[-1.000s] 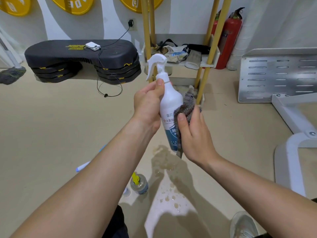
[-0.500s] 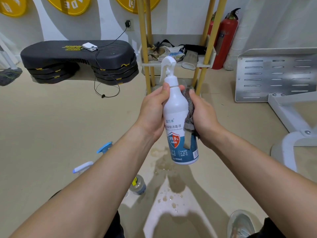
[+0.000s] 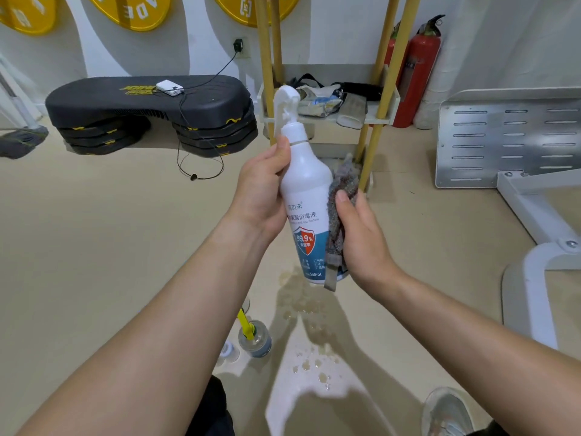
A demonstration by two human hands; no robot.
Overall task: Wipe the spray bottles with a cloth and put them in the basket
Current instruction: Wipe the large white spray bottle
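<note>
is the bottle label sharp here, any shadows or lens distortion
Head view: the spray bottle label is sharp, 99.9% and 500ml readable; soft shadows fall on the wet floor; wide-angle stretch makes the forearms loom near the bottom edge.

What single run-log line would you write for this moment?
step: wipe | left hand: holds bottle | right hand: presses cloth on bottle side | basket: not in view

cloth [image 3: 341,212] slid down spray bottle [image 3: 306,190], right hand [image 3: 361,243] lower
</note>
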